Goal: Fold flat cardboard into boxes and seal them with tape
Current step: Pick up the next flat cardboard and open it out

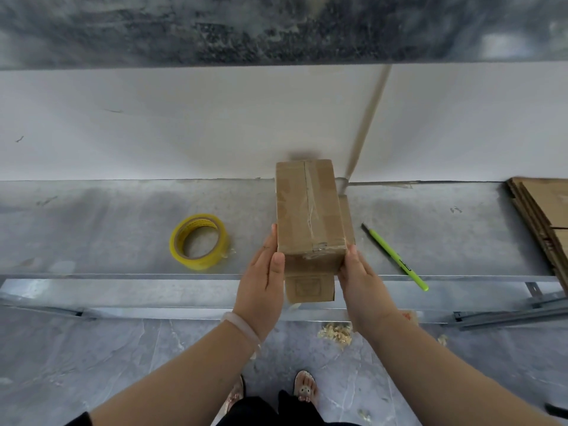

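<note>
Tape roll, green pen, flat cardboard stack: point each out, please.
tape roll [196,263], head view, near yellow wall.
green pen [395,257], head view, middle of barrel.
flat cardboard stack [547,202], head view, top sheet.

Flat cardboard stack [550,216] runs off right edge.

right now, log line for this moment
box: top taped | left hand: on left side | right hand: on right side
</note>
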{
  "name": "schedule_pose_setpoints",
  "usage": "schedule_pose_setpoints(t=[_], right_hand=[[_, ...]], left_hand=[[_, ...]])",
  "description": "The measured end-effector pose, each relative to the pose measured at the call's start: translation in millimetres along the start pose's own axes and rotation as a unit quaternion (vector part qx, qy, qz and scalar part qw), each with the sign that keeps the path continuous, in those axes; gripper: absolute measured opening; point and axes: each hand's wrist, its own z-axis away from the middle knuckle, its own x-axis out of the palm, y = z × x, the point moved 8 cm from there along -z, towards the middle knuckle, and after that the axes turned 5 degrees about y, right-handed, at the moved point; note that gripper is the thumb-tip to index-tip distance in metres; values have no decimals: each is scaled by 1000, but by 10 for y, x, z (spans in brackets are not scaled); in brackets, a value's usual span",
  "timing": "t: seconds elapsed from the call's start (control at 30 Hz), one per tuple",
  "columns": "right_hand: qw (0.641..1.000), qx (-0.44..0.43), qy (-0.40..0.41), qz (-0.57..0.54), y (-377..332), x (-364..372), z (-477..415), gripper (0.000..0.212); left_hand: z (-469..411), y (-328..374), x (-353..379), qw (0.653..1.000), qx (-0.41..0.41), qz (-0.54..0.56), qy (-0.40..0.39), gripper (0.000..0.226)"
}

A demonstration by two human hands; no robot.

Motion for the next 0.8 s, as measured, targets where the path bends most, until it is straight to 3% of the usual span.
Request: schedule_pose_setpoints(t=[0.13, 0.2, 0.27, 0.4, 0.47, 0.67, 0.8], right_hand=[[990, -122, 76, 4, -306, -198, 7, 36], [967, -233, 96, 39, -553, -236, 139, 35], [950, -282, 80, 104, -606, -180, 195, 36], [944, -249, 38, 211, -517, -89, 145, 70], [946, -234, 44, 220, -529, -77, 153, 76], [977, -173, 36, 123, -441, -58, 98, 67], [980, -175, 26, 86, -396, -25, 84, 52]], left_hand=[[-51, 133, -19, 998, 10, 25, -49, 60], [-69, 302, -17, 992, 80, -72, -65, 66], [-86, 379, -25, 977, 124, -164, -55, 65], [-99, 439, -37, 953, 153, -262, -14, 58], [-99, 501, 0, 935, 187, -300, -7, 55], [-173, 476, 64, 920, 222, -316, -58, 54], [-158, 393, 41, 950, 179, -244, -71, 59]])
